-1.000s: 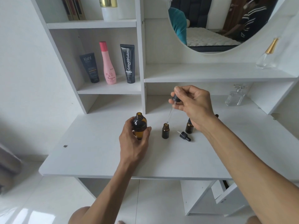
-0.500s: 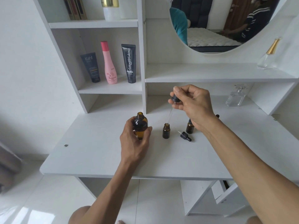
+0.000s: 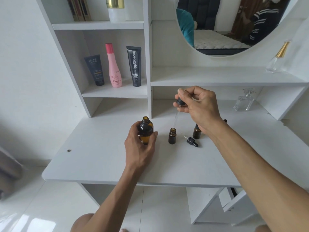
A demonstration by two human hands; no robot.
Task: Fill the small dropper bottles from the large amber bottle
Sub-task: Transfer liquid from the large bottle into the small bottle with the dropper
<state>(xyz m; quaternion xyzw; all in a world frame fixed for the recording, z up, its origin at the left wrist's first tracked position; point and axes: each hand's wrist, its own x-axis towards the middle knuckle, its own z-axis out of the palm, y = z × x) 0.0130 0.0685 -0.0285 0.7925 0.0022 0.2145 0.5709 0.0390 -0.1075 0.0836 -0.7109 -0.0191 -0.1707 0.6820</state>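
— Which bottles are open?
— The large amber bottle [image 3: 146, 130], mid-frame, gripped by the left hand [image 3: 139, 149]. Beside it, the small open bottle [image 3: 172, 136]; I cannot tell what is inside.
— And the right hand [image 3: 199, 108]?
— It pinches a dropper [image 3: 177, 113], tip just over that small mouth. A loose dropper cap [image 3: 192, 142] lies near a capped bottle [image 3: 196, 132]. The white desk [image 3: 93, 164] has bare room toward its lower-left edge.

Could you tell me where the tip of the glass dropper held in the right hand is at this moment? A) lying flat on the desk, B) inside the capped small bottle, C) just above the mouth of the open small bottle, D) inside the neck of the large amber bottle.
C: the right hand pinches the dropper upright, its tip just over the mouth of the open small bottle, apart from the large amber bottle that the left hand grips.
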